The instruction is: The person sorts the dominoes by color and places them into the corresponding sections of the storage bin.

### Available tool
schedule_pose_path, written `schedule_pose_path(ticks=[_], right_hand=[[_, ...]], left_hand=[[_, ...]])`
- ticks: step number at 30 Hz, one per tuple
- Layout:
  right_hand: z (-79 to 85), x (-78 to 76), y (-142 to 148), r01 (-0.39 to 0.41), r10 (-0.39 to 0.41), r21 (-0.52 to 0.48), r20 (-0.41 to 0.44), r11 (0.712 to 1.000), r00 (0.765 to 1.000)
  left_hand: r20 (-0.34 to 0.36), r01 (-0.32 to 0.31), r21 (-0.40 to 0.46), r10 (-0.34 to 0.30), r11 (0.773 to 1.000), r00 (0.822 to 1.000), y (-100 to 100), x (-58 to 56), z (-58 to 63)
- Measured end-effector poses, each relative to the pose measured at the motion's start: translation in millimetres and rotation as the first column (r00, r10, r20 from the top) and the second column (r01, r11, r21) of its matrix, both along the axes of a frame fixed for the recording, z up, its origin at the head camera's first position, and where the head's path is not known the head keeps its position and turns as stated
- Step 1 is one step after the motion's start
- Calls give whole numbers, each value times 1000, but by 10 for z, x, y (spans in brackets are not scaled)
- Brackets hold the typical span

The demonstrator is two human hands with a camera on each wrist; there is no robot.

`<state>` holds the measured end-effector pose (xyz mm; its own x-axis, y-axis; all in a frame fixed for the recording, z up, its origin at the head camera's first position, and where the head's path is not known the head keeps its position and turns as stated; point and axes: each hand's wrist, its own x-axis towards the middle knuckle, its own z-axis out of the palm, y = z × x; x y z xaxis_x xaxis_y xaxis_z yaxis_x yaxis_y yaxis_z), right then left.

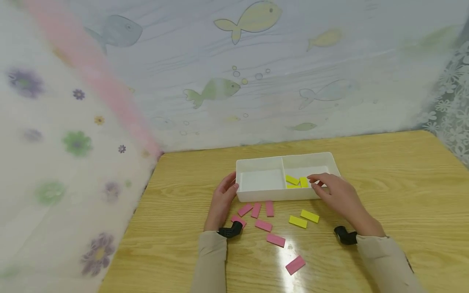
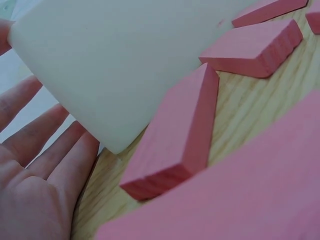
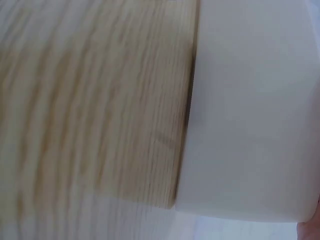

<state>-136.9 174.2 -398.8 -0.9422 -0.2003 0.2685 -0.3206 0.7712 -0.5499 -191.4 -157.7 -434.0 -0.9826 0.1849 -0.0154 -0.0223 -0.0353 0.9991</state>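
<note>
A white two-compartment box [image 1: 259, 196] stands on the table. My left hand [image 1: 222, 199] rests against its left end, thumb at the front corner; in the left wrist view the fingers [image 2: 47, 132] lie fairly straight along the end wall. Over the right compartment hovers my right hand [image 1: 338, 193], fingertips apart and nothing visible between them. Just left of those fingertips, yellow blocks [image 1: 292, 180] lie in that compartment beside the divider. Two more yellow blocks [image 1: 310, 216] lie in front of the box. Several pink blocks [image 1: 275, 240] are scattered near my left hand.
The wooden table [image 1: 176, 252] reaches back to a fish-printed wall covering [image 1: 264, 110]. A flower-printed covering [image 1: 55, 162] borders its left side. Black devices [image 1: 345, 235] are strapped at both wrists. The right wrist view shows mostly the box's outer wall [image 3: 245, 110].
</note>
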Motion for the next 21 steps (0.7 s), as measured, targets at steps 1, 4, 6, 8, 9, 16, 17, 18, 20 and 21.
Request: schedule_pose_path(ticks=[1, 4, 6, 8, 9, 16, 17, 18, 20, 21], right_hand=[[-4, 4, 5, 0, 0, -1, -7, 1000, 1000], [-16, 8, 15, 0, 0, -10, -25, 1000, 1000], [-21, 8, 17, -1, 1, -14, -38, 1000, 999], [-21, 16, 23, -3, 2, -18, -52, 1000, 999], [-19, 19, 24, -3, 2, -21, -59, 1000, 998], [-27, 33, 30, 2, -7, -44, -108, 999, 994], [-30, 37, 31, 5, -11, -50, -118, 999, 993], [-32, 41, 31, 9, -17, -58, -129, 998, 992], [-34, 51, 31, 17, -27, -74, -145, 997, 989], [-34, 55, 31, 18, -30, -77, -154, 997, 988]], left_hand=[[2, -3, -8, 3, 1000, 1000, 6, 1, 1], [7, -13, -22, 14, 1000, 1000, 12, 5, 2], [11, -19, -33, 19, 999, 1000, 8, 8, 5], [14, -20, -37, 21, 999, 1000, 13, 14, -1], [14, -20, -39, 21, 999, 1000, 13, 15, -3], [9, -15, -30, 15, 999, 1000, 12, 16, -5], [9, -14, -30, 14, 999, 1000, 12, 15, -5], [10, -13, -33, 13, 999, 1000, 11, 14, -4], [9, -13, -39, 13, 999, 1000, 6, 10, -1], [10, -13, -41, 13, 999, 1000, 2, 7, 2]])
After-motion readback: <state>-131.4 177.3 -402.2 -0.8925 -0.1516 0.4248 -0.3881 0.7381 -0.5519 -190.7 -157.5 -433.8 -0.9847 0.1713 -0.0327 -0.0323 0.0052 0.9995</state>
